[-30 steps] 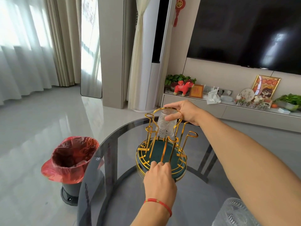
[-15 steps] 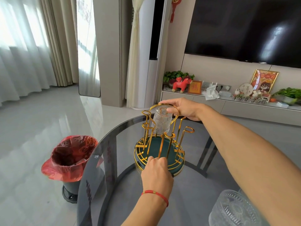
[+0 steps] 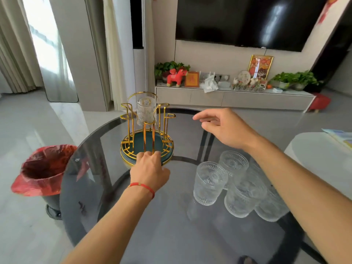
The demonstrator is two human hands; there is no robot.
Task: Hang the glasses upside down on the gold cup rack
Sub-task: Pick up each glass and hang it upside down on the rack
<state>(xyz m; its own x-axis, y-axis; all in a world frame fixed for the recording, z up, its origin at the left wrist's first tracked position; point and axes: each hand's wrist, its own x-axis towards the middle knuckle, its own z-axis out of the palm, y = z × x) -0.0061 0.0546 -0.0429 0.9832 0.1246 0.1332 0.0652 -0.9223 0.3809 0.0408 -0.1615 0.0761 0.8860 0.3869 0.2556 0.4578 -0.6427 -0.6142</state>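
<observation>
Two hands are over the table, and both are mine. My left hand rests against the near rim of the gold cup rack, fingers curled narrow and pressed to the wire ring at its base; whether they actually pinch the wire or only lean on it I cannot tell from this angle. A red string bracelet sits on that wrist. My right hand hangs in the air to the right of the rack, apart from it, fingers loosely spread and empty, pointing left toward the pegs. One ribbed glass hangs upside down on a peg at the back of the rack, under the arched gold handle, with the other pegs bare. The rack stands on a dark green round tray set inside the gold ring. Nearer to me and to the right, a cluster of glasses stands mouth down on the dark glass table, touching one another; the nearest ones blur together. Beyond the table's left edge is a bin lined with a red bag. Against the far wall runs a low cabinet with a red toy horse under a dark television.
</observation>
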